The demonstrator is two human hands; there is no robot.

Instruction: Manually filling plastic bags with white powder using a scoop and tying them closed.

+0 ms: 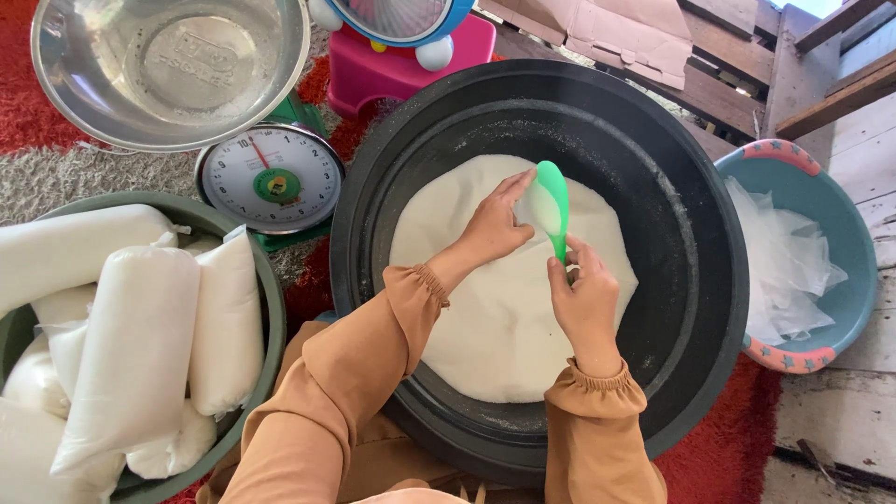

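Note:
A big black basin (691, 233) holds a flat heap of white powder (495, 308). Over it my right hand (586, 301) grips the handle of a green plastic scoop (554, 201), whose bowl points away from me. My left hand (493, 222) reaches in from the left and its fingertips touch the scoop's bowl, where some white powder sits. Both arms wear orange-brown sleeves.
A green tub (266, 308) at left is piled with filled white plastic bags (140, 355). Behind it stands a dial kitchen scale (273, 177) carrying a steel bowl (168, 65). A blue basin (840, 224) at right holds empty clear bags. A pink stool (411, 65) and wooden planks lie beyond.

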